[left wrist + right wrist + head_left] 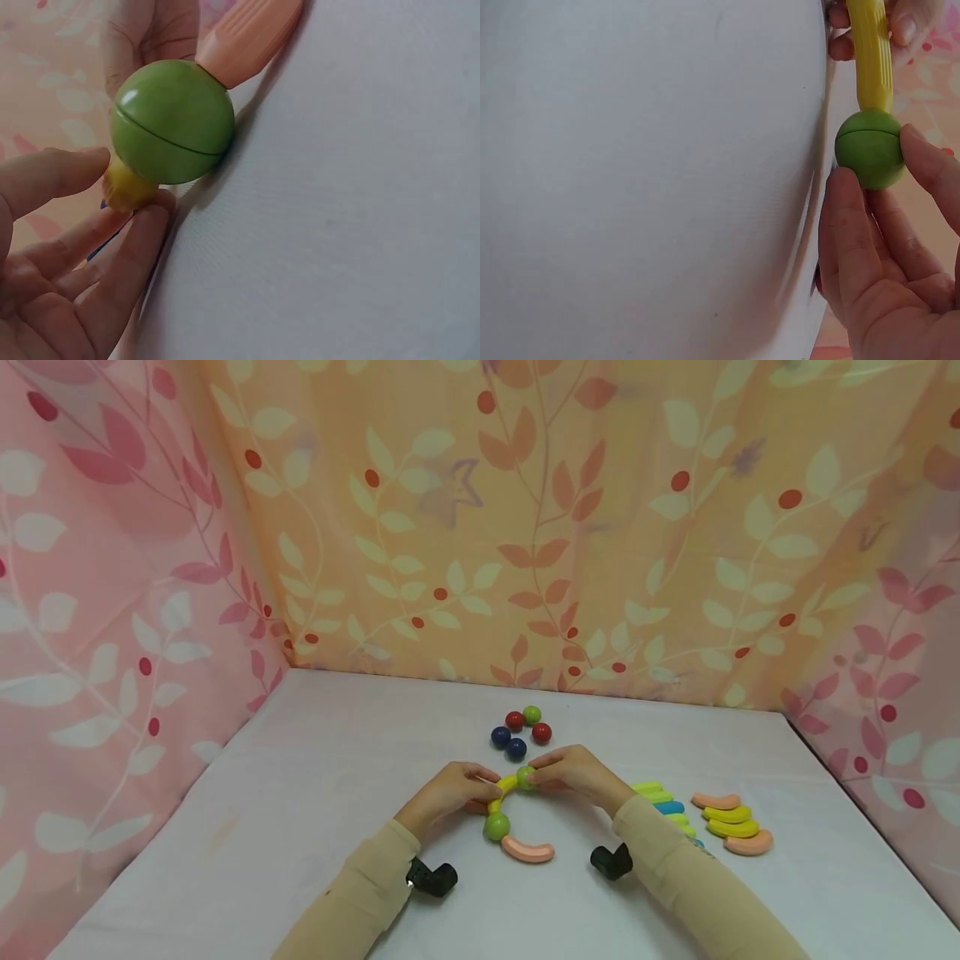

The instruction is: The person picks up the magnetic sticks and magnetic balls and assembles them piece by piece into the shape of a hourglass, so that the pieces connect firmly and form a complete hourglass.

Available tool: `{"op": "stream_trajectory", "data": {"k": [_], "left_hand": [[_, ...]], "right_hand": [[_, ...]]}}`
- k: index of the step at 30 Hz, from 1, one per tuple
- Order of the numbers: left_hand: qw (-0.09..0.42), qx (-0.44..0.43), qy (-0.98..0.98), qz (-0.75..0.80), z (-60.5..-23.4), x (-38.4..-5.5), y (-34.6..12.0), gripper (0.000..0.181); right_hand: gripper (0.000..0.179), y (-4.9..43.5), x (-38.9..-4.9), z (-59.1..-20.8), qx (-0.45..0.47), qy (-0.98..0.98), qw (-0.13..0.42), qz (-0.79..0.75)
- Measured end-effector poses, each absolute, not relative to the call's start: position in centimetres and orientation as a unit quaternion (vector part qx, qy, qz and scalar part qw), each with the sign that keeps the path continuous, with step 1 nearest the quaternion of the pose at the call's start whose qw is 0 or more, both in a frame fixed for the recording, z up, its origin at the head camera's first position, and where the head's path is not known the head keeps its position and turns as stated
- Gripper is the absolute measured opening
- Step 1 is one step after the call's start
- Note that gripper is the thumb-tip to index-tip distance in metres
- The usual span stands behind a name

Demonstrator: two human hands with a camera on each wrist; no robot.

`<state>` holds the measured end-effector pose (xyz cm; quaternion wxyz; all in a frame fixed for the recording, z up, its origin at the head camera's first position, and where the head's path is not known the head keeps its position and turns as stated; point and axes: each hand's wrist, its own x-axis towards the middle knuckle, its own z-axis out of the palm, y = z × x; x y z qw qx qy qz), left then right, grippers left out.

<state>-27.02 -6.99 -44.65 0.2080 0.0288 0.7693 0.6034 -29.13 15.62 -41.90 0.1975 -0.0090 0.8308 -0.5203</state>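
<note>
My left hand (453, 788) grips a curved yellow rod (871, 56) between thumb and fingers. At the rod's far end sits a green ball (870, 150), which my right hand (583, 774) pinches with thumb and fingertips. A second green ball (174, 120) joins the rod's near end, close by my left fingertips. From that ball a curved salmon-pink rod (527, 850) extends to the right, making an open arc of linked pieces on the white table (315, 810).
Behind the hands lie loose balls: dark blue (516, 749), red (542, 732) and green (532, 715). Right of my right forearm are several yellow-green and blue rods (669, 808), partly hidden by the sleeve, then curved yellow (732, 829) and salmon-pink rods (748, 843). Floral curtains (465, 527) border the table.
</note>
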Motion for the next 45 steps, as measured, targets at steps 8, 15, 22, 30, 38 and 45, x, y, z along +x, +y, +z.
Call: {"op": "stream_trajectory", "data": {"k": [8, 15, 22, 30, 38, 45], "left_hand": [[0.206, 0.004, 0.79, 0.577, -44.7, -26.7, -7.0, 0.033], [0.213, 0.002, 0.787, 0.579, -44.7, -26.6, -7.0, 0.031], [0.216, -0.004, 0.775, 0.594, -44.7, -26.8, -7.2, 0.03], [0.216, 0.001, 0.78, 0.587, -45.1, -26.9, -7.2, 0.031], [0.21, 0.008, 0.775, 0.596, -45.0, -27.0, -7.0, 0.032], [0.213, 0.009, 0.775, 0.595, -44.9, -27.1, -6.9, 0.032]], "right_hand": [[0.034, 15.9, -28.9, -41.8, -0.017, 0.852, 0.183, -0.49], [0.042, 19.0, -28.2, -40.6, 0.014, 0.858, 0.155, -0.489], [0.053, 23.3, -27.3, -38.9, 0.019, 0.846, 0.15, -0.511], [0.063, 28.3, -25.9, -38.1, 0.058, 0.863, 0.158, -0.476], [0.068, 31.9, -24.5, -37.9, 0.077, 0.865, 0.159, -0.47], [0.078, 34.9, -23.9, -38.1, 0.119, 0.86, 0.148, -0.474]]}}
